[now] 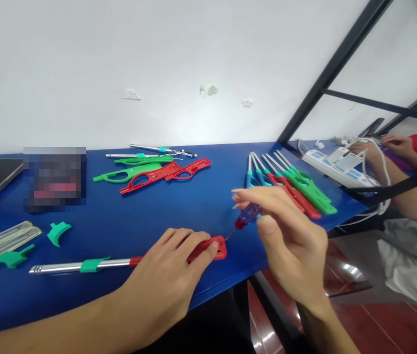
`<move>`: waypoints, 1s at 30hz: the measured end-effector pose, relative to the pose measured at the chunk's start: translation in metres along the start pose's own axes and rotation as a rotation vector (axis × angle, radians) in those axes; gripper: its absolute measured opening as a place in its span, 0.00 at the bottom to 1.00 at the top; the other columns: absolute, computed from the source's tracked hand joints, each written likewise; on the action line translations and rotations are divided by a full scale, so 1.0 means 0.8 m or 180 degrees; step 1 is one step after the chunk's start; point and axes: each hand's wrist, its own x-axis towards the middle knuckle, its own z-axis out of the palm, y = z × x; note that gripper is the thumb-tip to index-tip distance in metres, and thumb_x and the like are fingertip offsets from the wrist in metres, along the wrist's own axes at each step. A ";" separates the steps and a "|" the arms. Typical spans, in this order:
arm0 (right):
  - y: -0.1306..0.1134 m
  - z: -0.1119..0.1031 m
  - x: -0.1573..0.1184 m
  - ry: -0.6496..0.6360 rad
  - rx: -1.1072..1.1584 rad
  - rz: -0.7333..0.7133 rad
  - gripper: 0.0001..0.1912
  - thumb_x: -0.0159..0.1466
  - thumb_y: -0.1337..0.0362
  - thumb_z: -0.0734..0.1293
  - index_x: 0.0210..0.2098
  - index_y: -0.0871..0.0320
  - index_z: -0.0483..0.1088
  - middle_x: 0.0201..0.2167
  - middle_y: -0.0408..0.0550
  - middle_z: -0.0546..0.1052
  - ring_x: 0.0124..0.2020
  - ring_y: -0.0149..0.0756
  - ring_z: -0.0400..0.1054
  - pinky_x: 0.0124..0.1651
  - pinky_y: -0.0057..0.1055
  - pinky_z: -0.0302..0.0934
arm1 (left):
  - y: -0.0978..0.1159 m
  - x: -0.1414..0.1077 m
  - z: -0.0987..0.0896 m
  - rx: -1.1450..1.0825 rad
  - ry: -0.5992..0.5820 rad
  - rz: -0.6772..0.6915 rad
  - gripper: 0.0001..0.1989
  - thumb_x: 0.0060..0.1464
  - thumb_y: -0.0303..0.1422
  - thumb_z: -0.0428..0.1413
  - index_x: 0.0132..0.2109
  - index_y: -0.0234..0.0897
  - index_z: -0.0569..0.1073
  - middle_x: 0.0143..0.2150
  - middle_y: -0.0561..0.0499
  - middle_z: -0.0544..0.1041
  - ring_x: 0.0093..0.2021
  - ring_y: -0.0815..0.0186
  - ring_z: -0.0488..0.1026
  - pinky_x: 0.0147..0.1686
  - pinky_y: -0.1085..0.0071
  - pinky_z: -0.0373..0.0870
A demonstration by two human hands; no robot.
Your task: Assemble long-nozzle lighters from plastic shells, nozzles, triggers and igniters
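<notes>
- The left hand [173, 268] clasps a red-handled, silver-tubed lighter [221, 252] at the blue surface's [127, 211] near edge.
- The right hand [292, 246] pinches a purple translucent-handled screwdriver [248, 215], tip at the handle's right end.
- Left: curved green plastic piece [59, 233].
- Far middle: red plastic shells [151, 178].
- Far right: multicoloured lighters [313, 192].

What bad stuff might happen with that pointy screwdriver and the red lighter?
The screwdriver might slip off the red lighter and poke the left hand, whose thumb is right beside the tip.

The lighter might also twist when the right hand pushes, since only the left hand seems to hold it down.
</notes>
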 end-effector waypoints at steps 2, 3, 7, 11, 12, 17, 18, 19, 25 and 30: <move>-0.004 -0.002 -0.001 -0.0217 0.0241 0.0065 0.19 0.74 0.74 0.65 0.57 0.48 0.78 0.53 0.44 0.82 0.52 0.39 0.76 0.51 0.39 0.72 | 0.001 -0.001 0.000 -0.0005 -0.0036 -0.0015 0.21 0.64 0.19 0.47 0.59 0.36 0.74 0.53 0.45 0.79 0.48 0.56 0.74 0.47 0.58 0.72; -0.006 -0.002 -0.001 -0.0214 0.0361 0.0049 0.20 0.73 0.75 0.66 0.56 0.47 0.79 0.51 0.42 0.83 0.50 0.38 0.77 0.50 0.39 0.72 | 0.001 -0.001 0.001 -0.0024 -0.0041 -0.0033 0.21 0.65 0.19 0.47 0.59 0.36 0.73 0.53 0.45 0.79 0.48 0.57 0.73 0.47 0.58 0.72; -0.007 0.001 -0.003 0.0084 0.0085 -0.0082 0.17 0.67 0.77 0.72 0.49 0.49 0.81 0.40 0.41 0.83 0.40 0.36 0.74 0.42 0.37 0.70 | 0.004 -0.001 -0.001 -0.0103 0.0017 -0.0062 0.20 0.65 0.19 0.47 0.60 0.36 0.73 0.54 0.46 0.79 0.46 0.58 0.72 0.46 0.60 0.71; -0.008 -0.004 -0.003 0.0052 -0.0349 -0.0109 0.14 0.70 0.71 0.72 0.51 0.48 0.80 0.40 0.43 0.81 0.40 0.36 0.72 0.42 0.36 0.69 | 0.003 -0.001 -0.001 -0.0052 -0.0018 -0.0056 0.20 0.64 0.19 0.48 0.59 0.36 0.73 0.53 0.46 0.79 0.47 0.57 0.72 0.46 0.59 0.70; -0.009 -0.006 -0.003 -0.0078 -0.0323 -0.0077 0.15 0.72 0.70 0.70 0.54 0.48 0.80 0.44 0.44 0.81 0.44 0.37 0.73 0.45 0.37 0.70 | 0.002 -0.002 0.000 -0.0045 0.0015 -0.0040 0.20 0.64 0.19 0.48 0.59 0.36 0.73 0.53 0.46 0.79 0.47 0.56 0.72 0.47 0.59 0.69; -0.013 -0.007 -0.003 -0.0331 0.0167 0.0082 0.20 0.73 0.75 0.66 0.56 0.47 0.78 0.48 0.39 0.84 0.48 0.34 0.77 0.50 0.34 0.72 | -0.002 -0.003 0.006 -0.0142 -0.0007 -0.0044 0.20 0.65 0.20 0.48 0.59 0.35 0.72 0.54 0.45 0.78 0.47 0.55 0.70 0.47 0.58 0.68; -0.012 -0.005 -0.003 -0.0223 0.0172 0.0084 0.20 0.72 0.76 0.67 0.55 0.47 0.79 0.45 0.39 0.84 0.45 0.32 0.77 0.47 0.33 0.72 | -0.001 -0.002 0.005 -0.0159 -0.0019 -0.0052 0.20 0.65 0.20 0.48 0.60 0.36 0.72 0.54 0.46 0.78 0.47 0.56 0.70 0.47 0.59 0.68; -0.011 -0.003 -0.003 -0.0101 0.0127 0.0085 0.19 0.70 0.76 0.69 0.54 0.48 0.80 0.42 0.39 0.83 0.42 0.31 0.77 0.45 0.32 0.72 | -0.001 -0.002 0.005 -0.0167 -0.0009 -0.0062 0.20 0.65 0.20 0.48 0.60 0.36 0.72 0.54 0.46 0.78 0.47 0.56 0.70 0.47 0.59 0.67; -0.010 -0.006 -0.003 -0.0037 -0.0099 0.0070 0.18 0.71 0.71 0.71 0.57 0.47 0.79 0.46 0.42 0.82 0.46 0.34 0.76 0.47 0.33 0.72 | 0.001 -0.001 0.001 -0.0112 -0.0064 -0.0037 0.20 0.65 0.19 0.48 0.59 0.36 0.72 0.54 0.46 0.78 0.48 0.55 0.71 0.48 0.58 0.67; -0.016 -0.006 -0.006 -0.0249 0.0116 0.0148 0.16 0.72 0.74 0.68 0.51 0.47 0.81 0.47 0.38 0.84 0.47 0.33 0.78 0.48 0.32 0.73 | -0.001 -0.005 0.006 -0.0130 -0.0036 -0.0036 0.20 0.65 0.20 0.47 0.60 0.36 0.71 0.55 0.44 0.77 0.48 0.54 0.70 0.48 0.57 0.67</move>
